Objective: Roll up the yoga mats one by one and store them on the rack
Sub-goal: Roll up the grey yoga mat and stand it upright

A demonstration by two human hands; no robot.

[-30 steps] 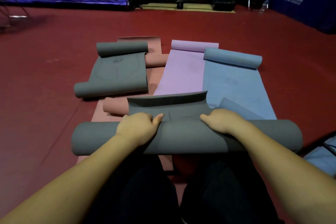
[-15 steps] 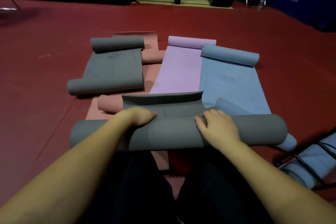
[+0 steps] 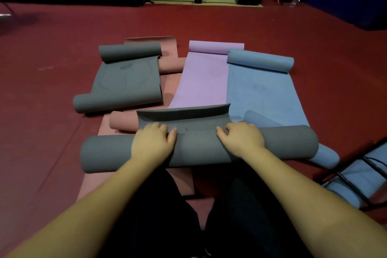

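Grey roll (image 3: pixel 199 148): nearly rolled up, lying crosswise on the floor just in front of the person's knees; a short unrolled flap curls up at its far edge, over the near ends of the pink and lilac mats.
Floor (image 3: pixel 41 65): dark red carpet under everything.
Blue mat (image 3: pixel 263 92): flat at the right — far end rolled, near end curled and passing under the grey roll's right end.
Lilac mat (image 3: pixel 201 81): flat in the middle, between the blue and pink mats, far end rolled.
Second grey mat (image 3: pixel 125 81): at the left, lying on the pink mat, rolled at both ends, flat between them.
Pink mat (image 3: pixel 167 65): under the second grey mat; one small curl shows near its far end and another just beyond the grey roll's left half.
Rack (image 3: pixel 354 178): black bars at the lower right edge, with pale blue rolled mats inside; only partly in frame.
Left hand (image 3: pixel 154 144): on top of the grey roll left of centre, fingers curled over its far side and gripping it, thumb pointing inward.
Right hand (image 3: pixel 243 141): on top of the roll right of centre — fingers bent over the far side, grasping it.
Legs (image 3: pixel 188 216): dark trousers, directly behind the roll.
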